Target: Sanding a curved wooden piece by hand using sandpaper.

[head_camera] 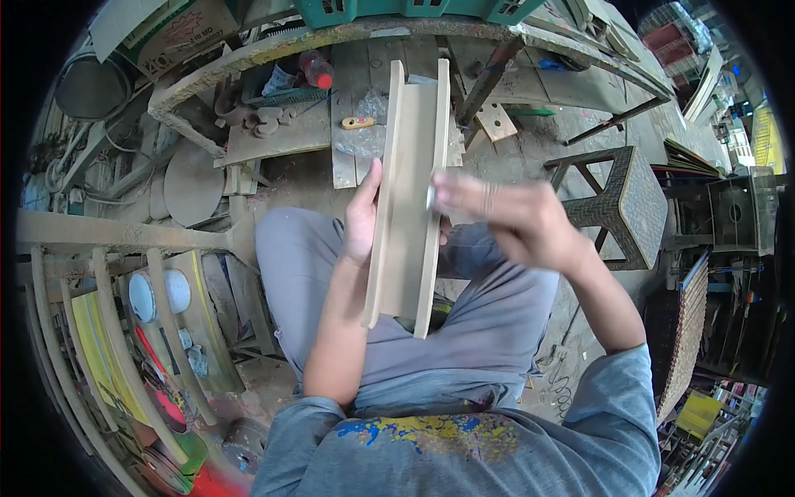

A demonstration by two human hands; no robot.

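Note:
A long wooden channel (411,186) with a raised rail along each side stands lengthwise over my lap. My left hand (362,214) grips it from the left and from beneath, the thumb along its outer side and fingertips showing past the right rail. At the inner edge of the right rail, my right hand (522,214) pinches a small whitish piece (430,197), blurred and mostly covered by the fingers; what it is I cannot tell. Beyond the channel, a yellow-handled tool (358,123) lies by crumpled clear plastic (366,140) on low boards.
A crusted metal frame (348,34) holding a teal crate (422,7) spans the far side. To the right stands a woven-pattern plastic stool (640,205). Slatted wooden rails (112,233) are on the left. A drilled wooden block (497,122) sits on the floor beyond.

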